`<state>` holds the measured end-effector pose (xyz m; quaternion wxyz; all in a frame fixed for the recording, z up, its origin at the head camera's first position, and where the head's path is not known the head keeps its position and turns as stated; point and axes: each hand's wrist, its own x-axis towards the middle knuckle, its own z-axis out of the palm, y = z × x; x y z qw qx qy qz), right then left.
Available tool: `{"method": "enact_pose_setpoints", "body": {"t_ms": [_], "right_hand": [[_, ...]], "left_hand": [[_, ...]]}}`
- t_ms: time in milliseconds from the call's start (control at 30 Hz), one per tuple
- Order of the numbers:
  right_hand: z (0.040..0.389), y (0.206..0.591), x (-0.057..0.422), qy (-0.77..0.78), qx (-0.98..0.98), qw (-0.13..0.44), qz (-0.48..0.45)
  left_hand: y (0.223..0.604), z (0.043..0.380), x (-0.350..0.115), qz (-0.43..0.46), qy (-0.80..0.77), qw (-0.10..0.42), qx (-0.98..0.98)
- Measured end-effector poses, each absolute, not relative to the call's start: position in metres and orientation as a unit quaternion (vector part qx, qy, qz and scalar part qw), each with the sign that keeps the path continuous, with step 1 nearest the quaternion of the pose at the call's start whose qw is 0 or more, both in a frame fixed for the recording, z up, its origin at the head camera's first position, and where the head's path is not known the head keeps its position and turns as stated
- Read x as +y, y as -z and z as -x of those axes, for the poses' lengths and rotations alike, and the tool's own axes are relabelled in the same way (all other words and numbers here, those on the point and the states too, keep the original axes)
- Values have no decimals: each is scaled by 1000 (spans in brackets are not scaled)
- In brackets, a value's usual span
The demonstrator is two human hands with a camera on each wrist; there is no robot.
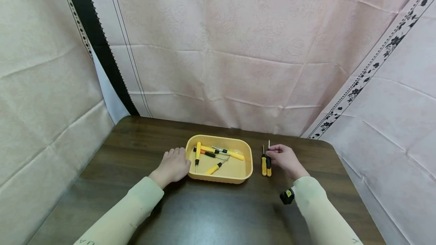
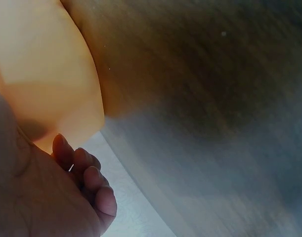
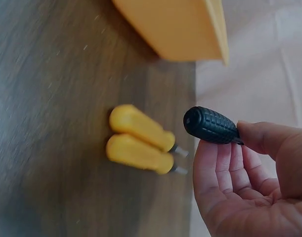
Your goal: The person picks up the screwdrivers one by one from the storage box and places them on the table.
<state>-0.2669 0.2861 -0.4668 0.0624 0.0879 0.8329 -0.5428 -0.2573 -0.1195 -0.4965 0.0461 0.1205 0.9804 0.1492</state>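
Screwdriver in hand, head view: right hand [image 1: 286, 159] pinches one black-handled screwdriver [image 1: 268, 160]; its shaft points toward the curtain [image 1: 221, 67], long axis running away from the person.
Yellow pair, head view: two yellow-handled screwdrivers [image 1: 263, 167] lie on the table [image 1: 204, 214] just right of the tray [image 1: 235, 170], handles toward the person, nearly parallel to the held tool, which overlaps the right-hand one from this angle.
Tray, head view: lies left of the pinch, the yellow pair coming between; holds several loose screwdrivers [image 1: 214, 168] at mixed angles.
Left hand, head view: left hand [image 1: 175, 165] rests at the tray's left side, opposite the pair; right hand is plainly nearer to it.
Left palm, left wrist view: beside the tray wall, fingers loosely bent, no tool; thumb tip not made out.
Black handle, right wrist view: narrow grip, thumb against fingertips, butt projecting; shaft mostly hidden; appears raised.
Yellow handles, right wrist view: side by side, touching, apart from the fingers.
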Motion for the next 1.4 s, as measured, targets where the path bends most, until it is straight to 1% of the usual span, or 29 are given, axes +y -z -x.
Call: {"method": "enact_pose_setpoints", "body": {"t_ms": [167,467,800,1100,1400], "right_hand": [[265,475,299,539,834,72,-94],[263,489,312,530,837,71,-117],[264,503,311,505,848,72,-145],[265,503,306,469,869,60,-148],[262,500,303,378,915,44,-135]], "left_hand": [[497,258,-120,-119,-149,48,980],[496,258,-120,-120,-149,49,980],[496,258,-120,-117,-150,52,980],[496,257,-120,-114,-154,55,980],[498,258,-120,-116,-155,51,980]]}}
